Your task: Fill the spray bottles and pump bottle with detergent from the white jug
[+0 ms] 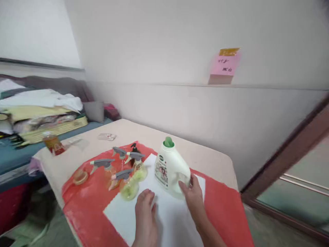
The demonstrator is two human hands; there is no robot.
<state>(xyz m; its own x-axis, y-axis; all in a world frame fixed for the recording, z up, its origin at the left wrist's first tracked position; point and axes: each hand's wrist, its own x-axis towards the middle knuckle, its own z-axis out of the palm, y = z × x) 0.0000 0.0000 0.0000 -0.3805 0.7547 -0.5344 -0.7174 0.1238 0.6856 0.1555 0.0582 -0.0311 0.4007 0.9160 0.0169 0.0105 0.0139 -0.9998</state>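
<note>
A pale green-white detergent jug point(164, 161) with a green pouring spout in its uncapped mouth stands on a white sheet point(169, 216). Its label faces left. My right hand point(192, 192) is wrapped round the jug's handle, thumb on the near side. To the left, my left hand point(146, 209) hovers over the sheet, fingers slightly curled and apart from the thumb, holding nothing. Near it stand spray bottles: one with yellow-green liquid point(129, 190), another behind it point(140, 172), and an orange-tinted one point(110, 175). A dark pump bottle point(135, 149) is partly hidden behind them.
A red cloth point(89, 206) lies under the sheet on the pale table point(210, 159). At the left are a round wooden-looking object point(80, 176), an amber bottle point(53, 143) and a small flat packet point(106, 136). A wall with a pink note point(225, 64) borders the far side.
</note>
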